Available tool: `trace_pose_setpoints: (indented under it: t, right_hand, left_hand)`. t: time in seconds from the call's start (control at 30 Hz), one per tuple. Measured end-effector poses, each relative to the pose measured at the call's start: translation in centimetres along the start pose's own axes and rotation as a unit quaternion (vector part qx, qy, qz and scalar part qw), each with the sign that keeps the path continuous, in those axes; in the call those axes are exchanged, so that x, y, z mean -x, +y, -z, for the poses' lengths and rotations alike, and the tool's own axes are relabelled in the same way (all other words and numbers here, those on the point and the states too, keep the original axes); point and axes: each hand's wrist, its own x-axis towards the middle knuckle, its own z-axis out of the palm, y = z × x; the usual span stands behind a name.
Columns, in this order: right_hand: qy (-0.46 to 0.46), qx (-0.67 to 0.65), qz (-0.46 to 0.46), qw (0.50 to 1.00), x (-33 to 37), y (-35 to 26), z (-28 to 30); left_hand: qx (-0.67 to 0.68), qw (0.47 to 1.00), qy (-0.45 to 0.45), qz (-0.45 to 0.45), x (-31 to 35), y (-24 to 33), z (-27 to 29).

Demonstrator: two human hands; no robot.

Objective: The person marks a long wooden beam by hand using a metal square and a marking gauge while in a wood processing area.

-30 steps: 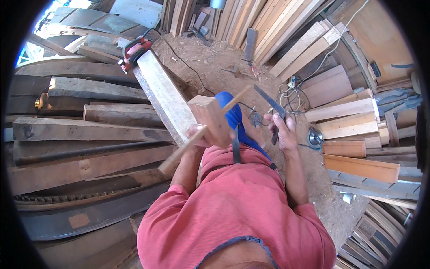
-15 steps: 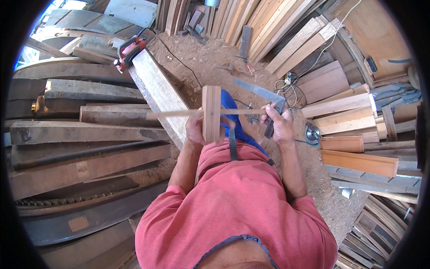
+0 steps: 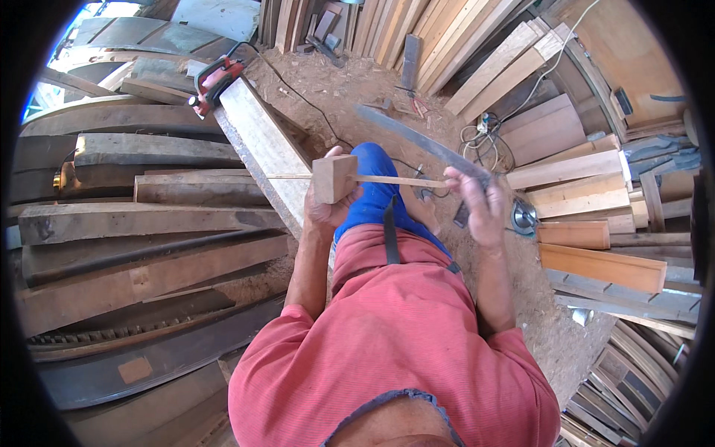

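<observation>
A wooden stick (image 3: 402, 181) bars the gap between block (image 3: 334, 179) and right hand (image 3: 484, 208).

Chunky reddish-brown wooden block (image 3: 333, 181) is in the left hand (image 3: 321, 211), corner edge facing the cam. Thin straight light-brown wooden stick (image 3: 395, 180) runs thru it & pokes out both sides, approx level; its R end is at the fingertips of the right hand (image 3: 484, 212), can't tell if touching tbh. Grey metal L-shaped square (image 3: 408, 135) is gripped in that same hand, long flat blade slanting up-left above the stick, darker arm partly hidden, bit blurry.
</observation>
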Motion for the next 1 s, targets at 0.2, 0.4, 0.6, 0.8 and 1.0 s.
trace_pose_setpoints:
  t: [0.2, 0.4, 0.6, 0.8, 1.0]
  right_hand:
    - [0.118, 0.082, -0.008, 0.990, 0.0, -2.1, 4.9]
    - [0.191, -0.023, -0.108, 0.975, 1.5, -3.9, 7.4]
    - [0.166, -0.008, -0.126, 0.978, 2.2, -3.3, 7.8]
    - [0.162, -0.092, -0.105, 0.977, 1.9, -3.2, 8.1]
    - [0.103, -0.079, -0.070, 0.989, 0.8, -1.9, 6.9]
  left_hand:
    - [-0.034, 0.999, 0.015, -0.036, 0.1, 0.9, -1.1]
    - [-0.076, 0.995, 0.061, 0.015, -0.2, 0.5, -0.2]
    - [-0.025, 0.998, 0.014, 0.050, -0.4, 0.3, 0.5]
    - [-0.176, 0.982, -0.026, -0.067, -0.3, 0.2, -2.0]
    - [-0.077, 0.991, -0.060, -0.095, -0.6, 0.7, -3.4]
